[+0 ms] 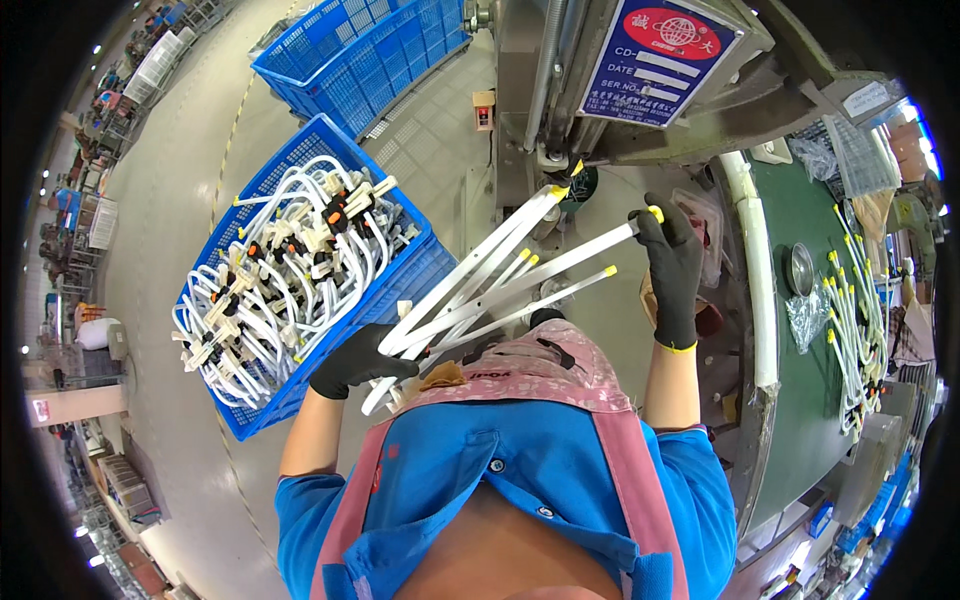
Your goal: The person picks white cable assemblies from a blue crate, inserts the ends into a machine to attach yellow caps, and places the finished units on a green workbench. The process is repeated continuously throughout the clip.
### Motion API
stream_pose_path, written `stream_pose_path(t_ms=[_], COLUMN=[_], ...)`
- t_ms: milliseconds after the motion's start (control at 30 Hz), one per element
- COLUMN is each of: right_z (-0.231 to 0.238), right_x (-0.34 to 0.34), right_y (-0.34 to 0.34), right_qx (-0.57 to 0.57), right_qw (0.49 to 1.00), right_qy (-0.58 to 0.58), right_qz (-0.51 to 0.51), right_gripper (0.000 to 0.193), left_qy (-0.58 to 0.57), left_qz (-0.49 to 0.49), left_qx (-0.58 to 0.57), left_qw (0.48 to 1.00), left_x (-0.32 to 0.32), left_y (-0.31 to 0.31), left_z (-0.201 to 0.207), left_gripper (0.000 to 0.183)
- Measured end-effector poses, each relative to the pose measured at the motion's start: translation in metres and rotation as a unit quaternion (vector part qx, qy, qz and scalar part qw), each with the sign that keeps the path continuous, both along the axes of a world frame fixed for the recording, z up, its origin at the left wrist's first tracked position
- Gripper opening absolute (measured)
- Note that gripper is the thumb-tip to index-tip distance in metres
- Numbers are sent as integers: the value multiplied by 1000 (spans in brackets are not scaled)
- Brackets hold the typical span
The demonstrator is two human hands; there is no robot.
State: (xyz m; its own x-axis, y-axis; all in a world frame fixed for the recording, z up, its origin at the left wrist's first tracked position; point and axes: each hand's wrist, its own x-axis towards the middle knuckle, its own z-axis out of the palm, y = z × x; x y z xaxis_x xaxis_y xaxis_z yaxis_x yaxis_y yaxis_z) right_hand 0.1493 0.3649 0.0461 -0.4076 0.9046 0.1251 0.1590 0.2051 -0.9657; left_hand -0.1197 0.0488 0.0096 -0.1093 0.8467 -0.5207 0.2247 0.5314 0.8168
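A folding frame of white metal tubes (pixel 590 248) with yellow end caps spans the space in front of my pink apron. My left hand (pixel 358 364), in a black glove, is closed round its bent lower end at the left. With my right hand (pixel 672 260), also black-gloved, I grip one tube near its yellow-capped end (pixel 655 213), which shows between the fingers. The other tubes fan out toward the upper middle, and the longest ones reach just below the head of a grey machine (pixel 512 110). Part of the left fingers is hidden behind the tubes.
At my left stands a blue crate (pixel 425 275) heaped with white tube frames (pixel 290 270) with beige and black fittings. More blue crates (pixel 375 75) are beyond it. On the right, a green-topped bench (pixel 790 420) carries a metal bowl (pixel 798 268) and yellow-tipped white tubes (pixel 845 340).
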Motion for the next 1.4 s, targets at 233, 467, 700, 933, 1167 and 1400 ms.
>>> stream_pose_path(t_ms=[233,467,700,933,1167,1400], right_z=[37,-2,-36,-42,-41,-56], right_x=[-16,-42,-81,-94,-91,-90], right_y=[-1,-6,4,12,17,20], right_qx=[149,140,94,153,155,153], right_qw=[986,990,994,983,979,983], right_qy=[24,-12,-32,-57,-113,-81], right_qz=[-67,-22,48,89,72,64], right_gripper=[27,24,27,30,40,38], left_qy=[90,135,179,108,147,169], left_qz=[44,117,186,215,176,116], left_qx=[98,95,50,46,54,39], left_qw=[990,979,965,969,972,978], left_x=[11,19,41,49,48,47], left_y=[-1,-34,-51,-58,-54,-56], left_z=[38,52,40,-3,-14,23], left_gripper=[43,31,26,29,35,40])
